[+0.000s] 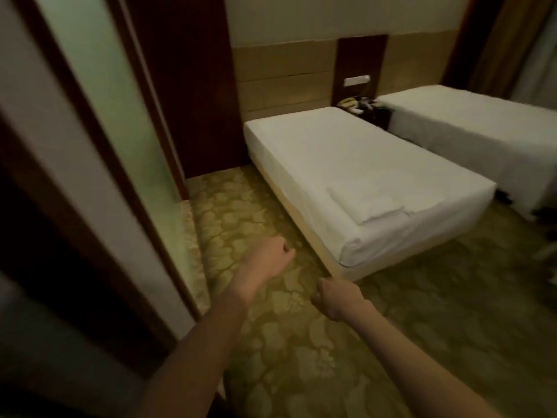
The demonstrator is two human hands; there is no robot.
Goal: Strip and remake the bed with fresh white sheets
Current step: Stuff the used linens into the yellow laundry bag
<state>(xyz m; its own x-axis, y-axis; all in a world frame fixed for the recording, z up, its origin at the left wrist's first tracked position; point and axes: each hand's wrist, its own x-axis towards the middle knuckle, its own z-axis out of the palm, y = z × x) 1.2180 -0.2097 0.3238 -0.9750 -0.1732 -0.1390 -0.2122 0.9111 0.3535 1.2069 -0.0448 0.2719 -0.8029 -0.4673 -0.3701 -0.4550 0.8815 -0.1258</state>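
**Two empty fists, a sheeted bed ahead**

Both bare arms reach out over the patterned carpet [286,342]. The left hand [269,254] has its fingers curled into a loose fist with nothing in it; the right hand [334,297] is likewise curled and holds nothing. Neither touches the bed.

The near bed [346,164] stands at about one o'clock from the hands, covered in a smooth white sheet tucked down its sides. On its foot end lies a folded white sheet [366,203], flat and square to the corner. At two o'clock, a second bed [470,128] is also in white. Between their heads sits a dark nightstand [366,108] holding small objects, too blurred to name. A glass panel [99,95] stands at ten o'clock.
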